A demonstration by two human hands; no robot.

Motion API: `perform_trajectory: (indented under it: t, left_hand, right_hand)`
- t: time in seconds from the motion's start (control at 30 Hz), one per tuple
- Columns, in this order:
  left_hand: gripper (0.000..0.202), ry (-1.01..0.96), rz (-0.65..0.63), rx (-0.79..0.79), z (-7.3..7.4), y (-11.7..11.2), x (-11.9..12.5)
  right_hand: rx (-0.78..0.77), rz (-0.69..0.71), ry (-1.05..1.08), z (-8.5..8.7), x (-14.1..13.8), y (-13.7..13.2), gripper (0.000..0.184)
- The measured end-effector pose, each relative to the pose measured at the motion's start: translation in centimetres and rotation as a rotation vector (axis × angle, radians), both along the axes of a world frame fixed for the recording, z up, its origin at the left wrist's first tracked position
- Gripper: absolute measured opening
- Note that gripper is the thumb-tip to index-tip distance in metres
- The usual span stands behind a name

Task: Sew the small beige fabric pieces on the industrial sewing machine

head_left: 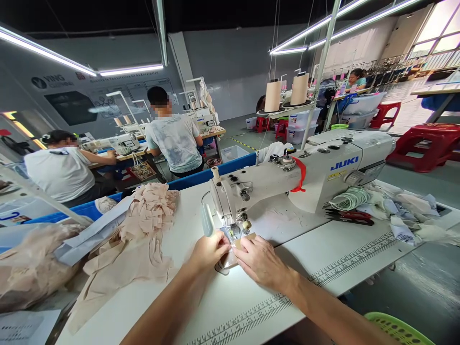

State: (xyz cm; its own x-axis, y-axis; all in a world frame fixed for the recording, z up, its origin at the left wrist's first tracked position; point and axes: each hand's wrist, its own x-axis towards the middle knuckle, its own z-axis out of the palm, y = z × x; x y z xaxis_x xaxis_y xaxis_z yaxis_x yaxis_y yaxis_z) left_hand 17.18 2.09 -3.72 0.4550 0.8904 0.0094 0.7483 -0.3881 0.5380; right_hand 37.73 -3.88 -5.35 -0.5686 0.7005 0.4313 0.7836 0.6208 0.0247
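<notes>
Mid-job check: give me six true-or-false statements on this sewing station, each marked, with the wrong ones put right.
1. The left hand and right hand are both at the needle end of the sewing machine. True.
2. The snips are in the right hand. False: they lie on the table, next to the pale green coil.
3. The pile of beige fabric is to the left of the hands. True.
4. The red ribbon hangs from a ceiling light. False: it is on the sewing machine.
5. The big letters on the sewing machine are red. False: they are blue.
6. A green basket shows at the lower right. True.
</notes>
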Motion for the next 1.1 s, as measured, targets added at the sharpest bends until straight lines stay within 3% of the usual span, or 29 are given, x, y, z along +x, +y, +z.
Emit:
perform_trajectory:
  t: [0.13,0.27,0.47,0.73,1.1]
  left_hand:
    - [0.027,0.073,-0.207,0.450,0.3,-2.6,0.3]
    - [0.031,0.047,-0.339,0.633,-0.7,-5.0,0.3]
    - [0.032,0.164,-0.334,0.686,-2.2,-5.8,0.1]
    - [0.029,0.193,-0.252,0.740,-3.0,-3.6,0.8]
    - [0.025,0.162,-0.247,0.732,-3.6,-2.3,1.2]
  right_hand:
    - [-0.026,0.008,0.010,-0.1,-0.1,0.0,0.011]
    - [-0.041,-0.002,0.013,0.0,-0.1,0.0,0.014]
    - [-0.035,0.009,0.052,0.2,0.0,-0.1,0.016]
    - [0.022,-0.105,0.092,0.2,1.1,1.5,0.023]
    - [0.002,-0.097,0.160,-0.3,1.5,1.7,0.027]
